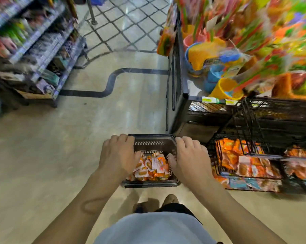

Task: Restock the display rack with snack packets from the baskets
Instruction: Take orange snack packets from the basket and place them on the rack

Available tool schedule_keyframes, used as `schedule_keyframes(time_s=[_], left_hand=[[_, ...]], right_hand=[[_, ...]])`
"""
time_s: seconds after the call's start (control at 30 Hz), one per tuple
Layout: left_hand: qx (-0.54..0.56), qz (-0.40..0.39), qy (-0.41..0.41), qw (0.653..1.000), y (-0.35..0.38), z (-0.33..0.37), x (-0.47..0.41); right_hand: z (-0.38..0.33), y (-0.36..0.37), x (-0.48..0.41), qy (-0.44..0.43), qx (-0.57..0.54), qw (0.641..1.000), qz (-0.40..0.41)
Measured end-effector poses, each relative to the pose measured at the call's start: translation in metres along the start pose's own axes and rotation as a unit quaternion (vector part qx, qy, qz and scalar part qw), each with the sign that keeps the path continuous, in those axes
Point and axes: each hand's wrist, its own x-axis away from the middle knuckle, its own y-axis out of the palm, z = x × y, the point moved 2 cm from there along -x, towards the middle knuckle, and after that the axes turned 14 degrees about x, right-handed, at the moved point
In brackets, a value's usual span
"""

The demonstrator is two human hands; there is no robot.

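A dark plastic basket (153, 141) hangs in front of me above the floor, filled with several orange and white snack packets (151, 167). My left hand (118, 154) grips its left rim, thumb inside the basket. My right hand (190, 159) grips the right rim the same way. To the right stands a black wire display rack (254, 124), its low tiers holding orange snack packets (236, 159). The rack's upper tier looks bare.
A shelf unit (180, 88) with colourful plastic cups and toys rises behind the rack at right. Another stocked shelf (43, 50) lines the left side. Pale floor with a dark inlaid line (111, 81) runs between them. My feet (169, 199) show below the basket.
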Motion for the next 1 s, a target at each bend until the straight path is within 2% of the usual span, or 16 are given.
schedule_keyframes(time_s=[0.1, 0.33, 0.7, 0.9, 1.0], left_hand=[[0.004, 0.003, 0.018, 1.0, -0.005, 0.023, 0.008], [-0.001, 0.007, 0.063, 0.998, 0.02, 0.091, 0.047], [-0.045, -0.054, 0.098, 0.993, 0.114, 0.28, 0.136], [-0.077, -0.104, 0.161, 0.978, 0.163, 0.381, 0.18], [-0.076, -0.112, 0.172, 0.976, 0.177, 0.415, 0.188]], right_hand=[[0.018, -0.009, 0.018, 0.02, -0.017, 0.999, 0.018], [0.082, 0.004, 0.082, 0.061, -0.024, 0.998, -0.005], [0.264, 0.08, 0.24, 0.16, -0.016, 0.987, -0.005], [0.349, 0.112, 0.309, 0.199, -0.013, 0.977, -0.073], [0.377, 0.12, 0.327, 0.215, -0.026, 0.973, -0.078]])
